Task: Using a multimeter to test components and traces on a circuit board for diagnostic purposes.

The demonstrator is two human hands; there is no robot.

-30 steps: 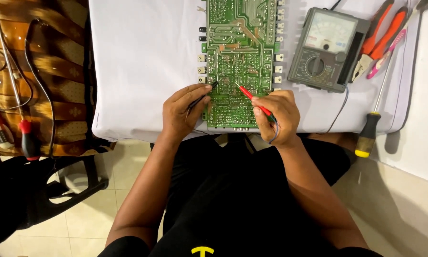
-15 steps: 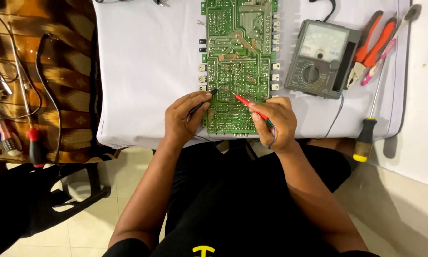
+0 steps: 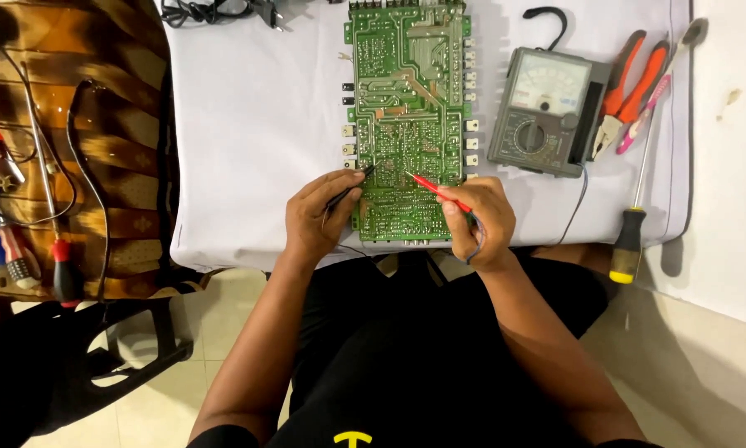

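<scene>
Green circuit board [image 3: 408,124] under two probes, solder side up, flat on white cloth [image 3: 257,116].

Left hand [image 3: 316,217] pinching black probe [image 3: 349,189] between thumb and fingertips, tip touching board's near-left edge. Right hand [image 3: 479,220] gripping red probe [image 3: 439,191] like a pen, tip slanted up and left onto board's lower middle, just right of black tip. Board reaching away from both hands, near end between them. Grey analog multimeter [image 3: 545,112] beyond right hand, touching board's right side. Orange-handled pliers [image 3: 626,91] farther right, then long screwdriver with black and yellow handle [image 3: 634,224]. Red-handled screwdriver [image 3: 53,224] on patterned brown surface [image 3: 116,149] well left of left hand.
</scene>
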